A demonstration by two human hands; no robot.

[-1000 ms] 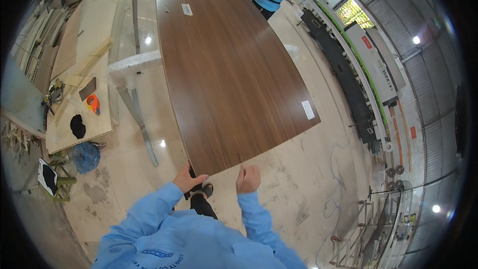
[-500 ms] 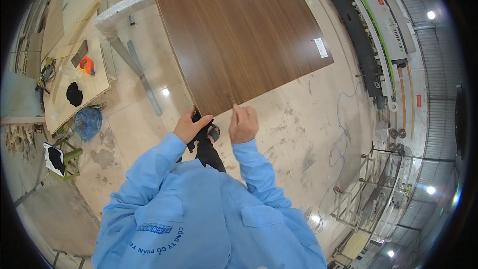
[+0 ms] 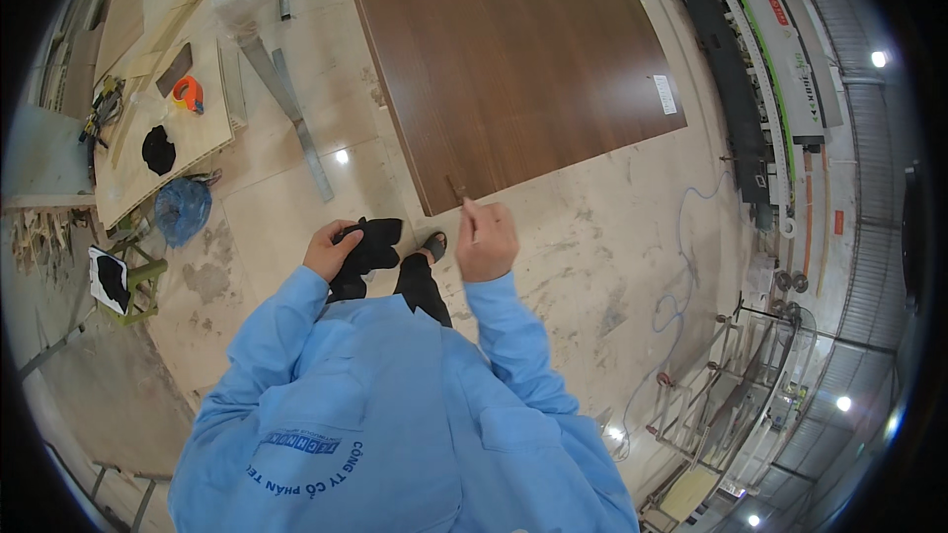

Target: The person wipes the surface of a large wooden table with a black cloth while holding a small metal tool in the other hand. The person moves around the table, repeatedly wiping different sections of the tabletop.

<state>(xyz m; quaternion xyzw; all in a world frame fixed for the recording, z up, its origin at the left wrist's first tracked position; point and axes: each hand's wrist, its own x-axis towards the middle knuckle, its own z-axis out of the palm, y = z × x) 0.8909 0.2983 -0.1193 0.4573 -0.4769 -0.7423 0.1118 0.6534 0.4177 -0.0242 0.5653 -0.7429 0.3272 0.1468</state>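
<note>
In front of me lies a glossy brown wood-grain panel (image 3: 523, 49), its near corner close to my hands. My left hand (image 3: 328, 249) is closed on a black cloth (image 3: 375, 237), held just short of that corner and apart from the panel. My right hand (image 3: 488, 240) is closed in a pinch at the panel's near edge. A thin dark streak shows on the panel just beyond its fingertips; whether it is a slim tool or a reflection, I cannot tell. A white label (image 3: 664, 95) sits near the panel's right edge.
At left, a board-topped table (image 3: 128, 183) bears an orange tape dispenser (image 3: 188, 95) and another black cloth (image 3: 158, 150). A blue plastic bag (image 3: 183, 213) hangs beside a green stool (image 3: 146, 286). Metal legs stand left of the panel. A long machine (image 3: 736, 79) and blue hose (image 3: 681, 281) are at right.
My left hand has come off the panel's corner and moved left with the black cloth, which now shows more. My right hand stays pinched near the edge. The view has shifted slightly.
</note>
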